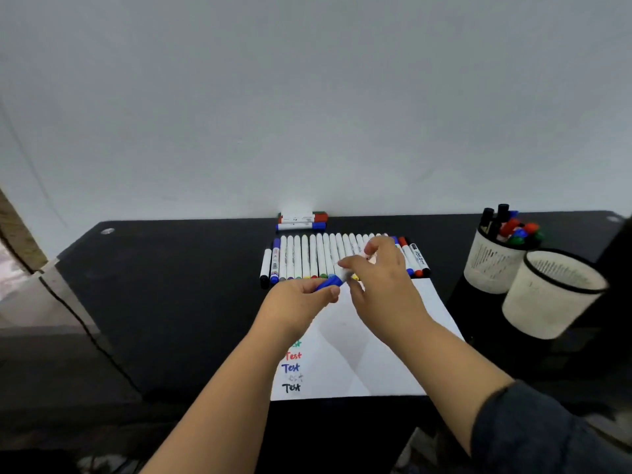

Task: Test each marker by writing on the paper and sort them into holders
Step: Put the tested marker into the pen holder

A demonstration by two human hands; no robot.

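My left hand (pixel 301 299) curls round the blue cap (pixel 329 282) of a marker; my right hand (pixel 383 278) pinches its white barrel (pixel 346 273) at finger and thumb, the other fingers loosely raised; the marker sits above the top edge of the paper (pixel 376 364); whether cap and barrel are joined I cannot tell. At twelve o'clock from my hands a row of markers (pixel 307 258) lies side by side on the black desk (pixel 171 285), three more markers (pixel 302 221) stacked beyond by the wall. On the paper, at six o'clock, stand written "Test" words (pixel 291 367). At three o'clock stand two white mesh holders: the far one (pixel 492 265) full of markers, the near one (pixel 547 295) tilted toward me.
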